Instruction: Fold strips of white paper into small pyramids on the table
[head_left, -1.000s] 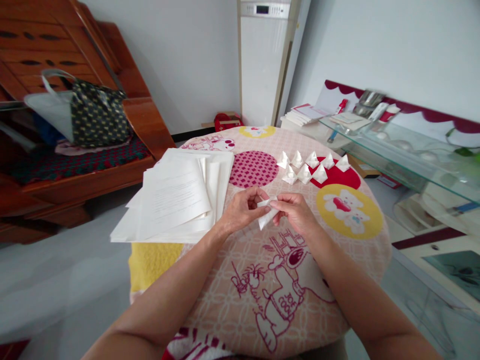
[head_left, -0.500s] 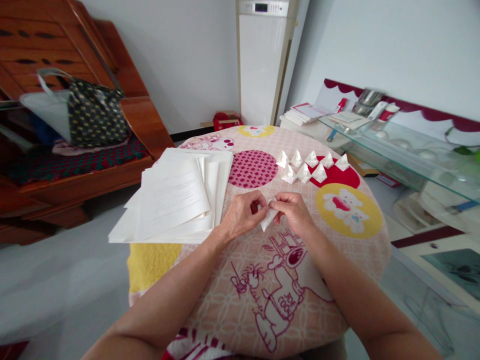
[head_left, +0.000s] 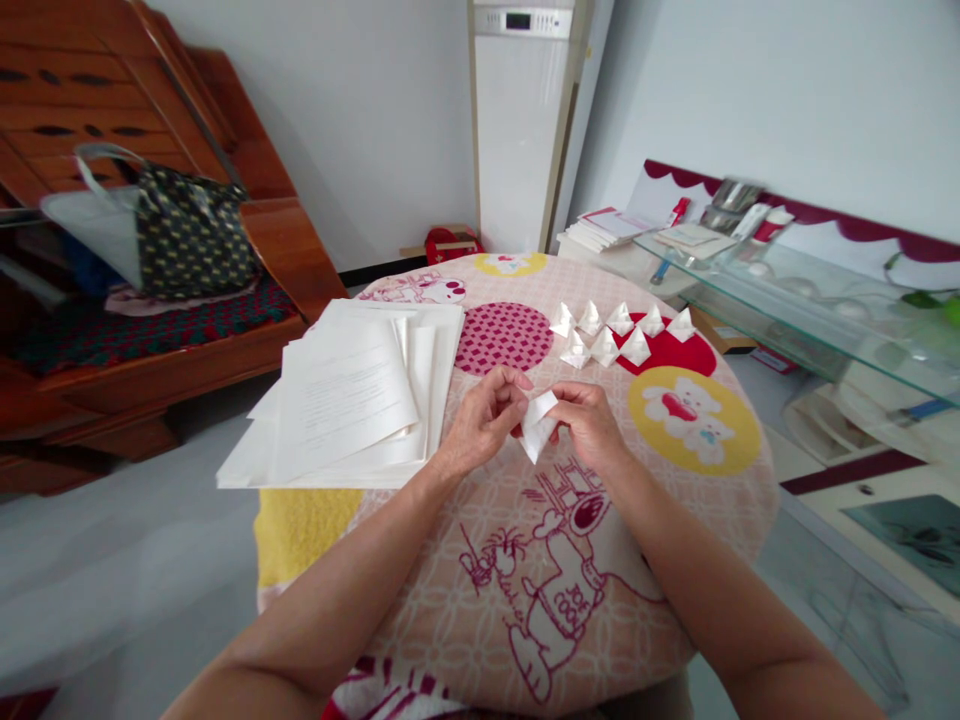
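A small folded piece of white paper (head_left: pixel 537 428) is held above the table, its pointed end turned down toward me. My right hand (head_left: pixel 589 420) pinches its right edge between thumb and fingers. On the other side, my left hand (head_left: pixel 487 415) has its fingers curled in at the paper's left edge; its fingertips are partly hidden. Beyond my hands stand several small pointed folded paper shapes (head_left: pixel 605 346) in two rows. To the left lies a stack of white paper sheets (head_left: pixel 345 400), the top one printed with text.
A patterned cloth covers the round table (head_left: pixel 450 620). At the right stands a glass shelf (head_left: pixel 825 310) with cups and papers on it. A wooden bench (head_left: pixel 285 240) holding a dotted bag (head_left: pixel 191 230) is at the left. A tall white cabinet unit (head_left: pixel 521 130) stands behind.
My fingers have moved apart at the top of the folded paper, so more of it shows. My left index finger has lifted. The rows of folded shapes stay as they were.
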